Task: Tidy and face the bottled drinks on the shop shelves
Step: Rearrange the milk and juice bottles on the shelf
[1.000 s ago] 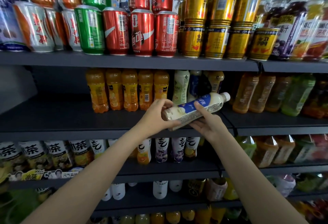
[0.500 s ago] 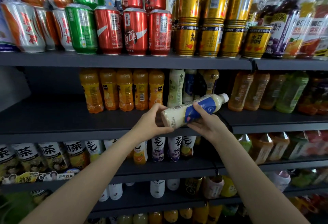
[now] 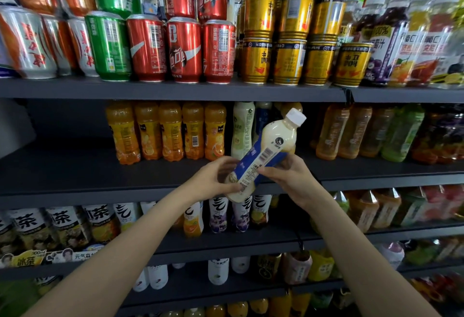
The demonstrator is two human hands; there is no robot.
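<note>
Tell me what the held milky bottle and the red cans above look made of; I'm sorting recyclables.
The milky bottle looks like translucent plastic: the pale drink shows through, under a white screw cap and a glossy blue wrap label. The red cans look like thin printed metal, probably aluminium, judging by shiny silver rims and specular highlights.

A cream-coloured plastic bottle with a white screw cap and blue wrap label (image 3: 261, 158) is tilted — cap up and to the right, base down-left — barcode facing the camera, in front of the dark middle shelf (image 3: 100, 178). Behind it stand five orange juice bottles (image 3: 170, 132) in an upright row — beside a pale green-labelled bottle (image 3: 242, 128).
</note>
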